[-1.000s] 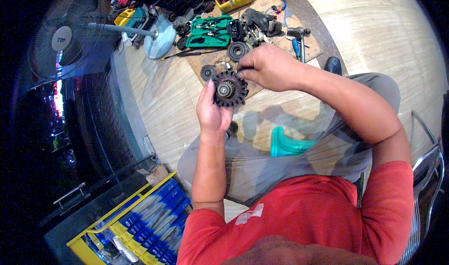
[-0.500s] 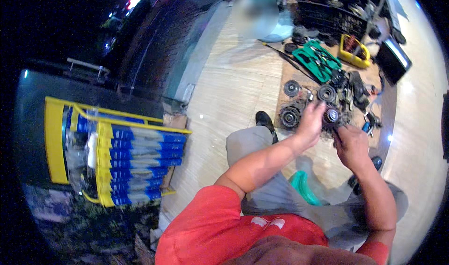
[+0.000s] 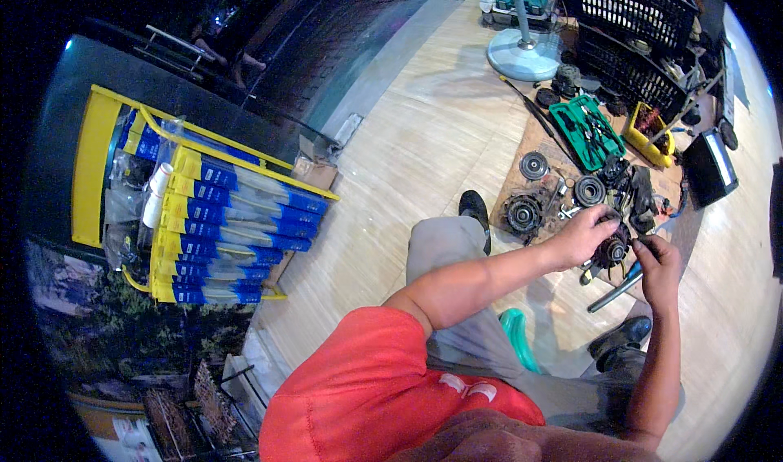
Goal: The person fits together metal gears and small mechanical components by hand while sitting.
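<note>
A dark round machine part [image 3: 612,252] with a finned or toothed rim lies between my hands on a brown board. My left hand [image 3: 586,237] reaches over its left side, fingers curled together at the top; whatever they hold is too small to make out. At its right edge, my right hand [image 3: 659,270] has thumb and fingers pinched together, on something I cannot make out. Under the right hand a blue-and-grey bar-shaped tool [image 3: 617,291] lies slanted. Close by are a grey ringed pulley [image 3: 589,190], a dark toothed rotor-like part [image 3: 523,213] and a smaller round part [image 3: 534,165].
Beyond the parts lies an open green tool case [image 3: 589,132], beside a yellow basket [image 3: 650,136]. Black crates [image 3: 632,75] and a pole on a round pale base [image 3: 524,57] stand farther back. A yellow rack [image 3: 95,168] with blue packages is at left. Near my legs lies a green object [image 3: 517,340].
The whole view has shifted. My left hand has moved from the part's side to over its top, its fingers now curled. The blue-and-grey tool shows below the right hand.
</note>
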A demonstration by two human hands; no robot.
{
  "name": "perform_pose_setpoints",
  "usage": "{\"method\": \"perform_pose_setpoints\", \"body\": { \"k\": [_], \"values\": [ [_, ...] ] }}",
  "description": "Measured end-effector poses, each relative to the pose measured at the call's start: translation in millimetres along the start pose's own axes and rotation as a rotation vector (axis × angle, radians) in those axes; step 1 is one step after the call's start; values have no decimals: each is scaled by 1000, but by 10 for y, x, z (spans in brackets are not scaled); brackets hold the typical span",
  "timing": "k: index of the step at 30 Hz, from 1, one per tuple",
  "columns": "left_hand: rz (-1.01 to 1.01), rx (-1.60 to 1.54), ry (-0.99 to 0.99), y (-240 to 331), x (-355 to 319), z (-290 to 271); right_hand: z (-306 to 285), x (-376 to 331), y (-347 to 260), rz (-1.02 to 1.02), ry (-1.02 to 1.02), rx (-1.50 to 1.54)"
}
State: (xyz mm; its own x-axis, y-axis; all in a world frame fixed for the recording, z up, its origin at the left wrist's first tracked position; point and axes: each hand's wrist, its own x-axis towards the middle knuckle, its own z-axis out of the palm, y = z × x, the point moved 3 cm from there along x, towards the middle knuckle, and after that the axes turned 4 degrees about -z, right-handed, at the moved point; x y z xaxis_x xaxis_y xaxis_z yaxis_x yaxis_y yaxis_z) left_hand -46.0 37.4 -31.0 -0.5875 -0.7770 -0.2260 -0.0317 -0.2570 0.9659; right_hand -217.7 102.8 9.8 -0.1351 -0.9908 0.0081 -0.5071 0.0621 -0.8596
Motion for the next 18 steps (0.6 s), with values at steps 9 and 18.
{"method": "perform_pose_setpoints", "body": {
  "k": [9, 18],
  "values": [
    [-70, -471, 269, -414, 181, -47, 331, -249, -232, -421, 103, -482],
    [-13, -49, 276, -312, 117, -105, 221, -158, -140, -170, 34, -197]
  ]
}}
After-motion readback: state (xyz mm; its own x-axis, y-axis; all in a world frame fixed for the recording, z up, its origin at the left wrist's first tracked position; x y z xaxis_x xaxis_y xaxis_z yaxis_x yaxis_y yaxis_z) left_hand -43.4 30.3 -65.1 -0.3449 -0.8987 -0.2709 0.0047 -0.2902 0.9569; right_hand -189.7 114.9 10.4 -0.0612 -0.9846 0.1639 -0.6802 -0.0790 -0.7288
